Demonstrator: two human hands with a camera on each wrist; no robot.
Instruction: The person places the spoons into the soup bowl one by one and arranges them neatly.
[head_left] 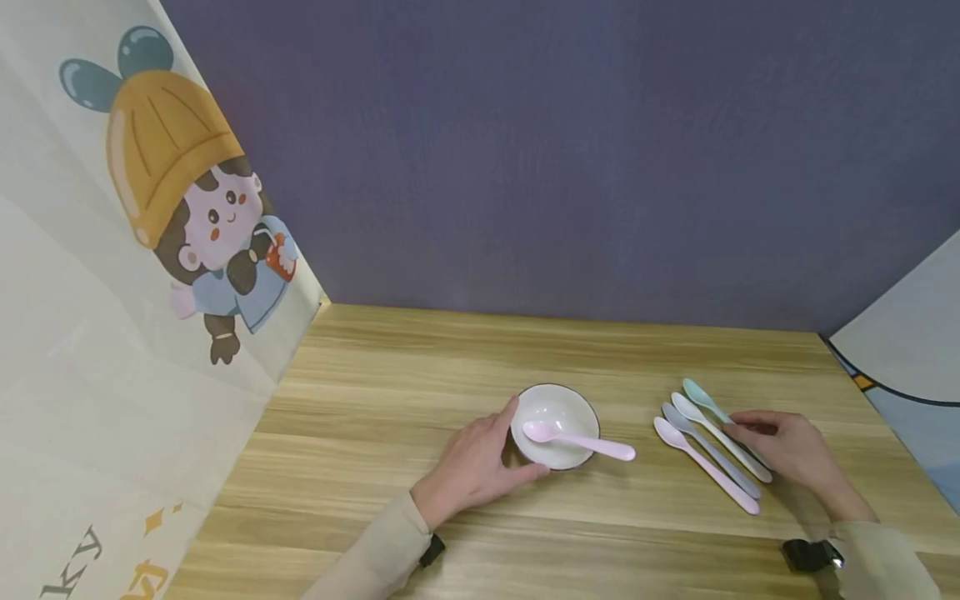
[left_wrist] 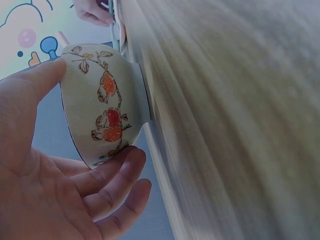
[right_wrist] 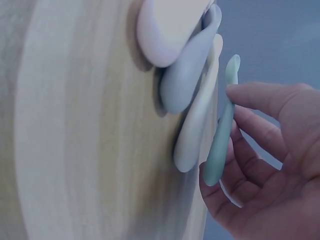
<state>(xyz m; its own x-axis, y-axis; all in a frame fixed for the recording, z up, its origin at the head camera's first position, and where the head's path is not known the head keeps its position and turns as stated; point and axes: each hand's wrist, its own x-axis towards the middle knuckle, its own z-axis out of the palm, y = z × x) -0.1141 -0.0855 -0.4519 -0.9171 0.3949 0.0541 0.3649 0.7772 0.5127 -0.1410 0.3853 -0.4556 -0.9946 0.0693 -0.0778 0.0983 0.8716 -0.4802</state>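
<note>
1. A flat, dark blue-grey wall rises behind a table topped in streaky, yellow-brown wood grain.
2. At left, a smooth, pale panel bears a printed cartoon figure in a ribbed orange hat.
3. A person's left hand grasps the bowl, thumb and fingers curved around opposite sides; the right hand pinches the green spoon between thumb and fingers.
4. The round, glossy bowl stands upright on the table on its foot, white inside, dark-rimmed, its outer wall painted with orange-red fruit and brown twigs.
5. A smooth pink spoon rests in the bowl, its rounded handle jutting over the rim.
6. To the right, slim spoons with oval heads lie slanted side by side: second pink spoon, grey spoon, white spoon, then the held green spoon.
</note>
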